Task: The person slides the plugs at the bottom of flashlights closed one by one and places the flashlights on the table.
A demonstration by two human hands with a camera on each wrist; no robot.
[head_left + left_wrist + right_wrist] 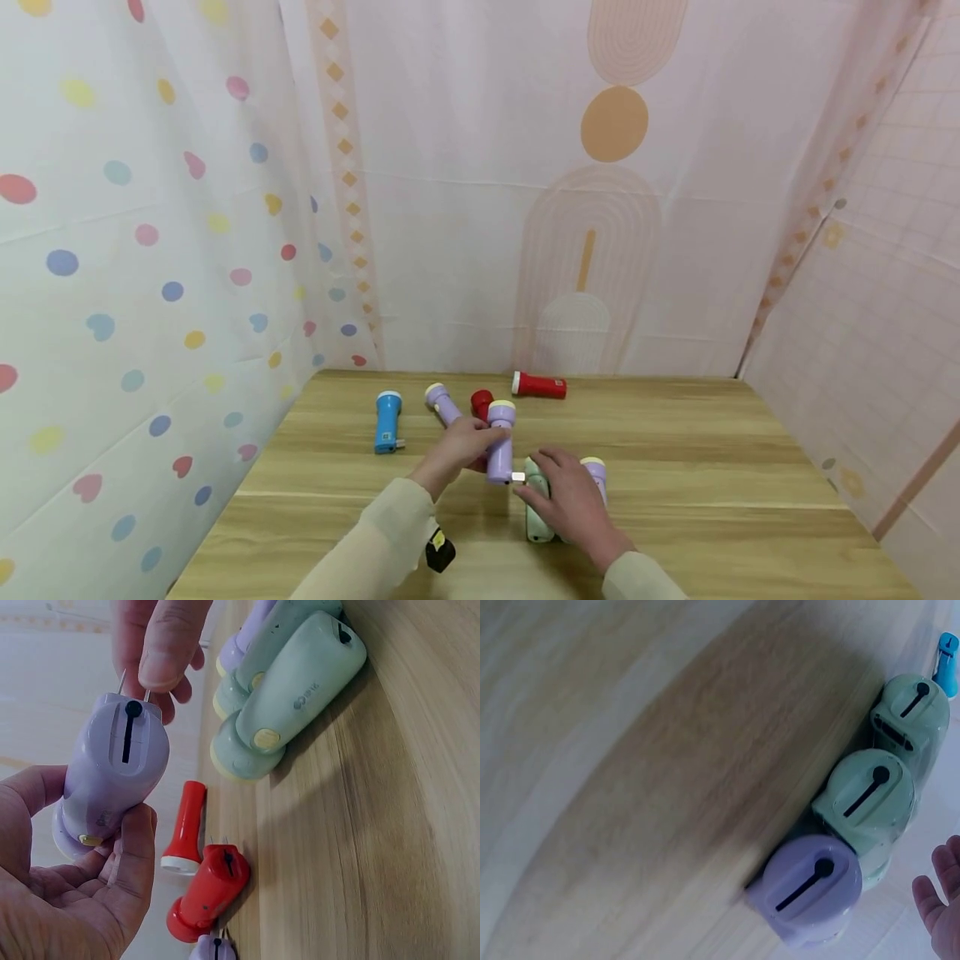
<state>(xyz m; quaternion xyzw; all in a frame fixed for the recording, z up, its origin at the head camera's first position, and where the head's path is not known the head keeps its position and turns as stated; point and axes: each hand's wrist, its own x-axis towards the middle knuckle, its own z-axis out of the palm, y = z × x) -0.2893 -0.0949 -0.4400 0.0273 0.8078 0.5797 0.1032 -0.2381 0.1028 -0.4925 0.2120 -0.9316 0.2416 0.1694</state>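
My left hand (459, 446) holds a purple flashlight (500, 454) between thumb and fingers, above the table. Two metal plug prongs (122, 681) stick out of its end. Close by those prongs is my right hand (573, 500), fingers loosely extended; in the left wrist view the thumb tip reaches near them, and I cannot tell if it touches. Below and beside the right hand lie two mint green flashlights (304, 690) and another purple flashlight (810, 889), side by side. Their plug ends, with black slotted switches, show in the right wrist view.
A blue flashlight (387, 421) with its prongs out lies on the wooden table (315, 467) at left. Behind my left hand are a purple flashlight (444, 404) and a red one (214, 889). Another red flashlight (542, 385) lies near the back edge, before a curtain (450, 250).
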